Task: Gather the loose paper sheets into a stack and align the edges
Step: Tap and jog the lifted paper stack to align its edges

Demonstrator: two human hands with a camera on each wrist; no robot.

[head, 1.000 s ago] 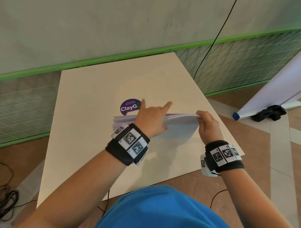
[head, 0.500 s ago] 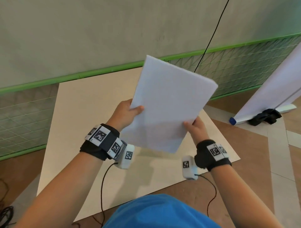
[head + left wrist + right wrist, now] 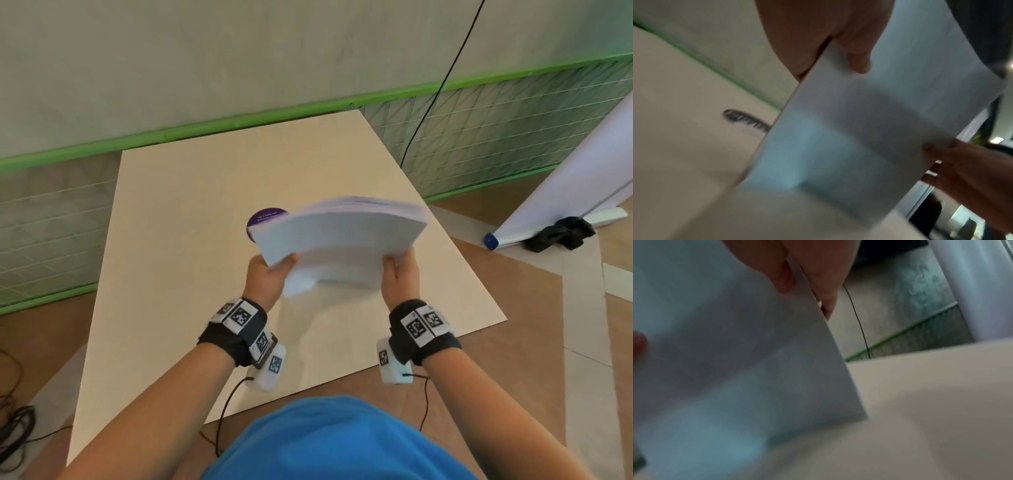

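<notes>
- The worktop (image 3: 191, 274) is filling mid-frame, bare below the lifted sheets.
- The paper stack (image 3: 342, 240), centre frame, is sagging between both grips: light, floppy, likely slippery, so holding opposite side edges seems best.
- The left hand (image 3: 265, 277) and right hand (image 3: 400, 277) are each pinching a near corner.

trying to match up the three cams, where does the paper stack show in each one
Head: the stack sits at centre, held above the board by the left hand and right hand.
Left wrist: stack fills the centre and right.
Right wrist: stack fills the left half.
Shared landmark: the green strip behind the board.
</notes>
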